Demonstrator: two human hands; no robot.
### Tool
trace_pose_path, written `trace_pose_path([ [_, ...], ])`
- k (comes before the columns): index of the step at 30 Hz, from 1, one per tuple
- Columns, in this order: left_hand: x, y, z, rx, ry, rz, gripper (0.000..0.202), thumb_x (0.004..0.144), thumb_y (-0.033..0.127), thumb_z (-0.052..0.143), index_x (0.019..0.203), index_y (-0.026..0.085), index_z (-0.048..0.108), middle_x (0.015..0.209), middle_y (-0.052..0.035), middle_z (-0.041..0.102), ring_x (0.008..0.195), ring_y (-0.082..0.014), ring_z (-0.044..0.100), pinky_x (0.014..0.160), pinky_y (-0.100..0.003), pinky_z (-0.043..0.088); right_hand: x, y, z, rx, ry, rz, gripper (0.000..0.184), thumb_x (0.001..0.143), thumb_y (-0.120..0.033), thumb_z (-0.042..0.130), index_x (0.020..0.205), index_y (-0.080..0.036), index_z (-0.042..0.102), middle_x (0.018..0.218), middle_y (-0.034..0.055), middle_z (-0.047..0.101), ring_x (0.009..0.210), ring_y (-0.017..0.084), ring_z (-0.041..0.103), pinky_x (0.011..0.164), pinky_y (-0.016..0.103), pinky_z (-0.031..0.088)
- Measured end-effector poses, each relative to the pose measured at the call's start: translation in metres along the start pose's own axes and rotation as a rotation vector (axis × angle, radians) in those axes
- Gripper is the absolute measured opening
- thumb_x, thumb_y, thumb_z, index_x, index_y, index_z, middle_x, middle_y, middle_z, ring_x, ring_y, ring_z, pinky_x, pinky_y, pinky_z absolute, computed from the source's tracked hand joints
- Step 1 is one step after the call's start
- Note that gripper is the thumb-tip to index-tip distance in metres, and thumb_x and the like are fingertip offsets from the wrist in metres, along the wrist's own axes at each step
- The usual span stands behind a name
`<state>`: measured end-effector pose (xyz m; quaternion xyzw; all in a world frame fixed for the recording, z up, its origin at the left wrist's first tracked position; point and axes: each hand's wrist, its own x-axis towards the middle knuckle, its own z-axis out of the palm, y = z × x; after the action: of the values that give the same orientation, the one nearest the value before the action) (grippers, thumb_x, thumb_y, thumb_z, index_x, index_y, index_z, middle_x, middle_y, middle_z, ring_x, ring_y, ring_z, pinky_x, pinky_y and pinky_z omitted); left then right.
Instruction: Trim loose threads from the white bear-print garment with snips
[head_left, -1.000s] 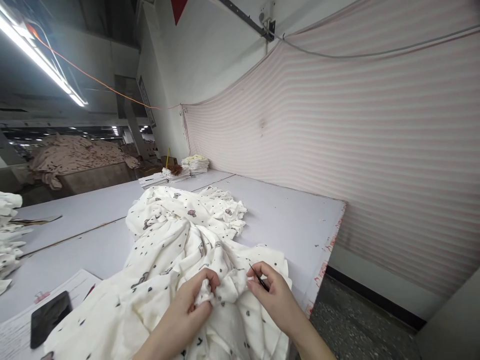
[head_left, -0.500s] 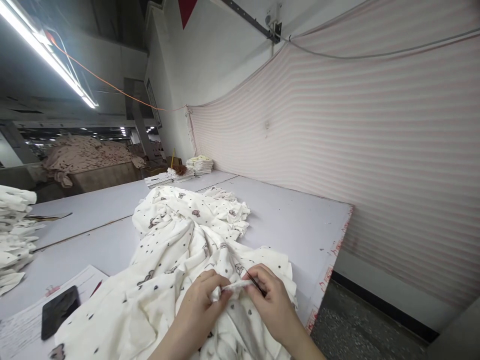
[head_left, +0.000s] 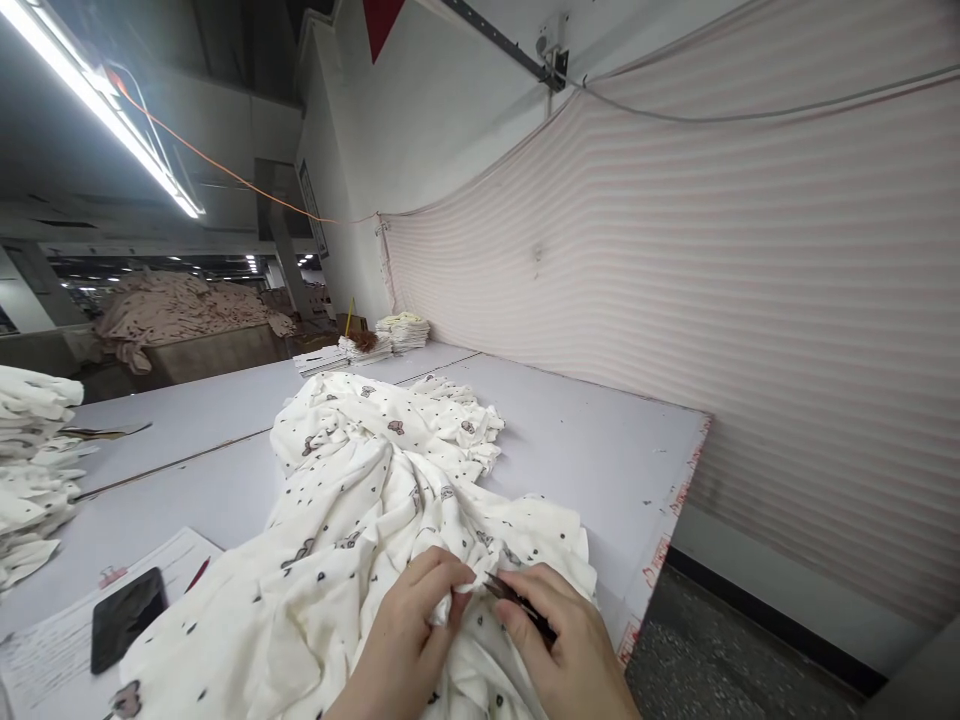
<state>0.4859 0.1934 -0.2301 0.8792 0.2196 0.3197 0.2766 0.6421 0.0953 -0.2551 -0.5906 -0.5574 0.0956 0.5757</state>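
Note:
White printed fabric (head_left: 330, 560) with small dark dots and animal motifs lies heaped on the table in front of me. My left hand (head_left: 416, 620) pinches a fold of its edge between thumb and fingers. Held in my right hand (head_left: 566, 635) is a pair of dark thread snips (head_left: 529, 605), the tips pointing left at the pinched cloth. Whether the blades touch the cloth is too small to tell. My right palm hides the rear of the snips.
A black phone (head_left: 127, 620) rests on a written paper sheet (head_left: 45, 640), near a red pen (head_left: 198, 574). More white cloth (head_left: 34, 480) is piled at the left. Folded stacks (head_left: 403, 332) stand at the back. The table edge (head_left: 667, 540) runs down the right side.
My right hand has drawn off the fabric edge and turned the snips, so their tips now point at the cloth by my left fingers. The left hand keeps its pinch.

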Motion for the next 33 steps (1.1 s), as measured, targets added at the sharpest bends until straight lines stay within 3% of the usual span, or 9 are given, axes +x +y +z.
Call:
trace_pose_path([
  [7, -0.003, -0.002, 0.003, 0.175, -0.01, 0.092, 0.027, 0.087, 0.007, 0.038, 0.101, 0.021, 0.057, 0.096, -0.0056, 0.057, 0.089, -0.0171, 0.056, 0.078, -0.029, 0.045, 0.001, -0.008, -0.012, -0.118, -0.14, 0.008, 0.024, 0.09, -0.035, 0.05, 0.102, -0.026, 0.069, 0.094, 0.0044, 0.068, 0.084, 0.02, 0.066, 0.07, 0.027, 0.05],
  [11, -0.003, 0.001, 0.004, 0.179, -0.004, 0.089, 0.025, 0.09, 0.012, 0.037, 0.101, 0.022, 0.057, 0.096, -0.0059, 0.058, 0.091, -0.0176, 0.057, 0.078, -0.029, 0.046, 0.0, -0.006, -0.013, -0.143, -0.16, 0.032, 0.026, 0.091, -0.038, 0.048, 0.102, -0.026, 0.069, 0.094, 0.0043, 0.068, 0.084, 0.02, 0.065, 0.07, 0.027, 0.05],
  [14, -0.003, 0.004, 0.004, 0.165, -0.014, 0.066, 0.025, 0.094, 0.02, 0.034, 0.1, 0.021, 0.058, 0.096, -0.007, 0.059, 0.09, -0.0185, 0.057, 0.077, -0.029, 0.046, -0.002, -0.004, -0.011, -0.133, -0.105, 0.075, 0.026, 0.091, -0.04, 0.048, 0.097, -0.027, 0.07, 0.091, 0.0044, 0.068, 0.083, 0.02, 0.065, 0.07, 0.027, 0.049],
  [20, 0.004, 0.01, -0.006, -0.123, -0.061, -0.209, 0.03, 0.092, 0.045, 0.044, 0.102, 0.024, 0.063, 0.096, -0.0046, 0.063, 0.096, -0.0217, 0.059, 0.089, -0.034, 0.042, -0.006, 0.004, 0.003, 0.113, 0.021, 0.049, 0.024, 0.088, -0.042, 0.052, 0.096, -0.024, 0.066, 0.094, 0.0068, 0.065, 0.09, 0.021, 0.062, 0.078, 0.028, 0.051],
  [23, 0.007, 0.012, -0.011, -0.308, -0.062, -0.35, 0.036, 0.088, 0.054, 0.048, 0.095, 0.022, 0.063, 0.098, -0.0037, 0.065, 0.099, -0.0241, 0.058, 0.092, -0.037, 0.04, -0.005, 0.005, 0.013, 0.047, 0.075, 0.025, 0.028, 0.087, -0.04, 0.053, 0.107, -0.025, 0.066, 0.101, 0.0073, 0.065, 0.091, 0.021, 0.063, 0.076, 0.028, 0.052],
  [29, 0.007, 0.01, -0.011, -0.383, -0.054, -0.386, 0.035, 0.086, 0.053, 0.051, 0.096, 0.021, 0.063, 0.097, -0.0027, 0.065, 0.097, -0.0231, 0.056, 0.091, -0.035, 0.039, 0.001, 0.002, 0.024, -0.078, 0.146, -0.018, 0.024, 0.091, -0.038, 0.049, 0.103, -0.027, 0.067, 0.096, 0.0051, 0.067, 0.084, 0.02, 0.065, 0.068, 0.026, 0.051],
  [33, 0.01, 0.007, -0.011, -0.469, -0.036, -0.467, 0.037, 0.082, 0.055, 0.055, 0.088, 0.02, 0.063, 0.082, -0.0004, 0.063, 0.087, -0.0214, 0.055, 0.084, -0.033, 0.04, 0.003, 0.005, 0.027, 0.016, 0.157, -0.038, 0.021, 0.089, -0.036, 0.054, 0.104, -0.026, 0.064, 0.095, 0.0053, 0.064, 0.087, 0.02, 0.064, 0.074, 0.026, 0.051],
])
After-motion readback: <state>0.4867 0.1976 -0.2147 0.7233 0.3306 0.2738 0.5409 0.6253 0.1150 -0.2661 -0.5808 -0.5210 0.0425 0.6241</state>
